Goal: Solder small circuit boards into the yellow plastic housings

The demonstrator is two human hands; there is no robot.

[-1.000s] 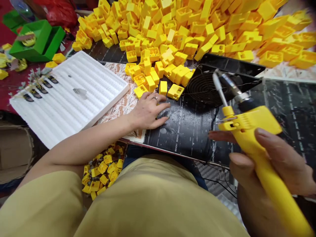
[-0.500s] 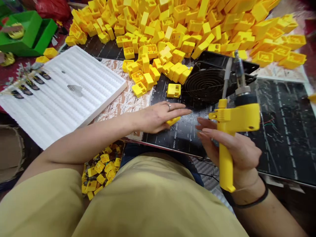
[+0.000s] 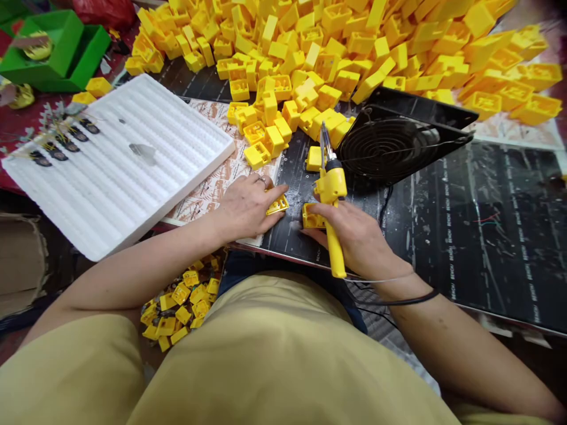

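Near on the surface, the left hand pinches a yellow casing; the right hand clasps a soldering gun and second casing

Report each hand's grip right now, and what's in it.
Left hand: closed around a small yellow case.
Right hand: closed, holding the soldering gun and another yellow case.

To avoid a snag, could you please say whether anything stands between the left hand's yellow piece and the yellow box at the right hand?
Nothing visible: only black surface shows between yellow piece and yellow box.
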